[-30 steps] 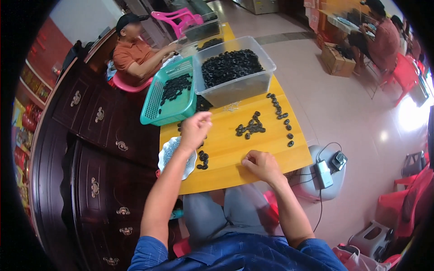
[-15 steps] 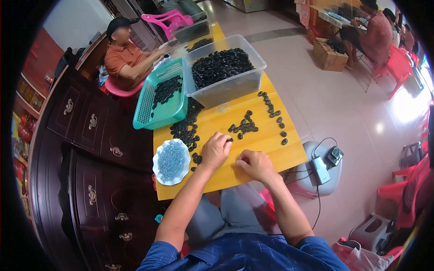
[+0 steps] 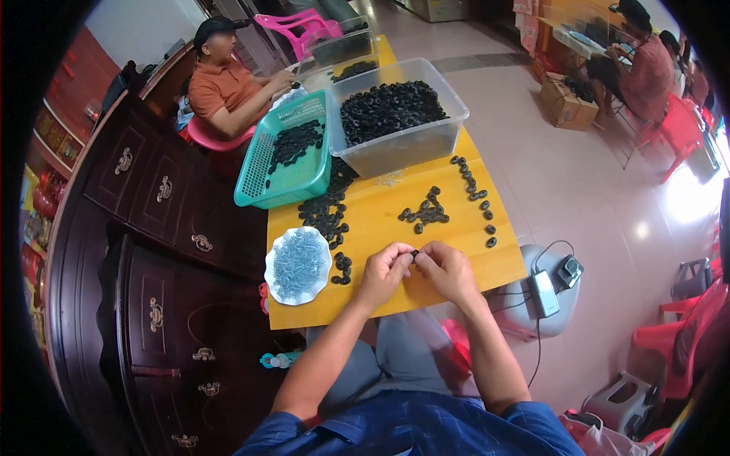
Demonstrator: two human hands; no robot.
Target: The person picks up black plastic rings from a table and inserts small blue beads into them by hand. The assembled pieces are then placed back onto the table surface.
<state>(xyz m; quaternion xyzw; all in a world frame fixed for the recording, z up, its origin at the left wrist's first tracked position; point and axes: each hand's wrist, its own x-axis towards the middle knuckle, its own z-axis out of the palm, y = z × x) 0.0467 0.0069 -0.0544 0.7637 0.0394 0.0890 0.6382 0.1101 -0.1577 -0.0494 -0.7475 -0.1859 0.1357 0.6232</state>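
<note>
My left hand and my right hand meet over the near part of the yellow tabletop. Their fingertips pinch one small black oval piece between them, mostly covered by the fingers. Just beyond lies a loose cluster of black oval pieces, some with a hole in the middle. Left of my left hand stands a white wavy-edged dish heaped with thin, clear bluish sticks. A few more black pieces lie between that dish and my left hand.
Farther back stand a clear plastic bin full of black pieces and a green basket holding some. A line of black pieces runs along the right edge. A seated person works at far left, beside a dark cabinet.
My left hand has brought the black piece right and nearer to me, and my right hand's fingers have closed on it too. The whole view has shifted slightly.
</note>
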